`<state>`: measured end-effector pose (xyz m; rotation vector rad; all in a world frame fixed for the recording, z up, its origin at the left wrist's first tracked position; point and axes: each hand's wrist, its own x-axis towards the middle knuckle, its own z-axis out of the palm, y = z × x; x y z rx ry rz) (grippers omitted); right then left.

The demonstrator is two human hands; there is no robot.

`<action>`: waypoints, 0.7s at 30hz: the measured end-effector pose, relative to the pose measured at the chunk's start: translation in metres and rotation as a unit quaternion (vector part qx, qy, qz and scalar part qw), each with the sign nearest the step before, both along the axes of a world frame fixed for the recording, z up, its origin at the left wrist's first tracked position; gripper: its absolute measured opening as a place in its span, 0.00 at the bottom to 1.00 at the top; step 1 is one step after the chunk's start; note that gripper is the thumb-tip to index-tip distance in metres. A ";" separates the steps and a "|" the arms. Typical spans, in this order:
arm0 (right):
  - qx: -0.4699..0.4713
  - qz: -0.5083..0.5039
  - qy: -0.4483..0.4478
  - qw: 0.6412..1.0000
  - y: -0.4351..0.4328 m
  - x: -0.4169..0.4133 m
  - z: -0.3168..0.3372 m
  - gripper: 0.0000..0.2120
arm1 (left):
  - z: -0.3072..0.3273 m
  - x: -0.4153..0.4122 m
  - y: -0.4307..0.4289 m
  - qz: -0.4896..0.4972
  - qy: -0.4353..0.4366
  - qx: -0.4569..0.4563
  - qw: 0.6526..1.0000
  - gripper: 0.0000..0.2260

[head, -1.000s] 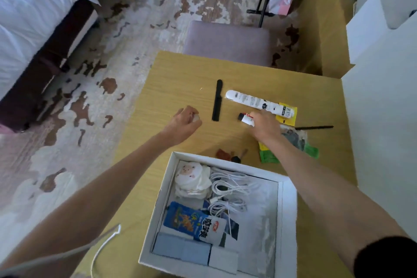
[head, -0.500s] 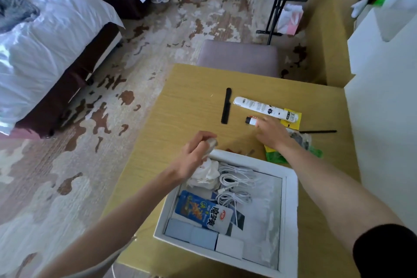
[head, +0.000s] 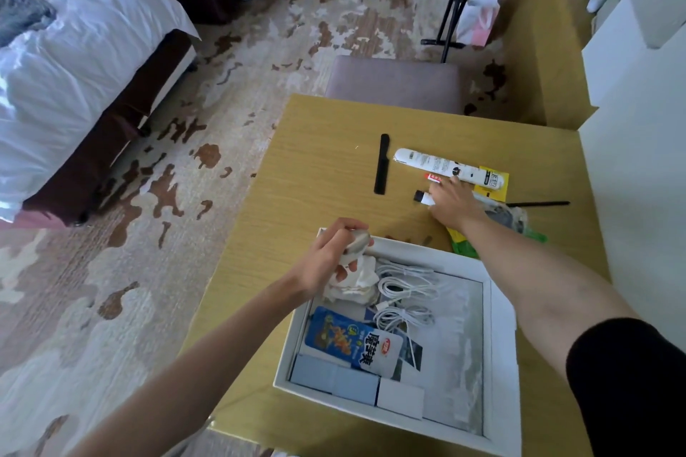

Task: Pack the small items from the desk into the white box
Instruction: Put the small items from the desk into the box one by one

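Observation:
The white box (head: 501, 364) stands at the near edge of the wooden desk (head: 319, 174). Inside lie white cables (head: 404, 289), a blue snack packet (head: 352, 339), a white cloth bundle (head: 356, 282) and flat blue and white cards (head: 356, 382). My left hand (head: 330, 260) hovers over the box's far left corner, shut on a small pale object (head: 358, 243). My right hand (head: 451, 202) rests on the desk, its fingers on a small white tube with a black cap (head: 423, 197). A long white tube (head: 445, 165) and a black comb (head: 382, 163) lie beyond it.
Yellow and green packets (head: 493, 193) and a thin black stick (head: 538, 203) lie under and right of my right wrist. A grey stool (head: 393, 83) stands behind the desk. A white wall (head: 638, 159) bounds the right side, a bed (head: 74, 78) the far left.
My left hand has carried the small pale object from the desk's middle back to the box's far left corner. My right hand has stayed on the small tube.

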<state>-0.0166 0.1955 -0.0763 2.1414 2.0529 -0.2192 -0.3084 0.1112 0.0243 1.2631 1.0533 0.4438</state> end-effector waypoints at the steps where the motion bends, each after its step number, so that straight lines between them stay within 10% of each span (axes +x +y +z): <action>1: -0.002 0.008 0.010 1.000 0.000 -0.003 0.003 0.09 | 0.000 0.001 0.001 0.002 0.002 -0.004 1.000 0.16; 10: 0.206 0.034 0.286 0.935 -0.083 -0.043 0.115 0.15 | 0.001 -0.009 -0.005 -0.063 0.015 0.013 0.998 0.15; 16: 0.025 -0.100 0.322 0.941 -0.203 -0.070 0.122 0.14 | -0.002 -0.025 -0.018 -0.172 0.071 0.076 0.980 0.15; 21: -0.113 -0.188 0.224 0.950 -0.243 -0.078 0.093 0.12 | -0.006 -0.029 -0.029 -0.339 0.180 0.293 0.875 0.16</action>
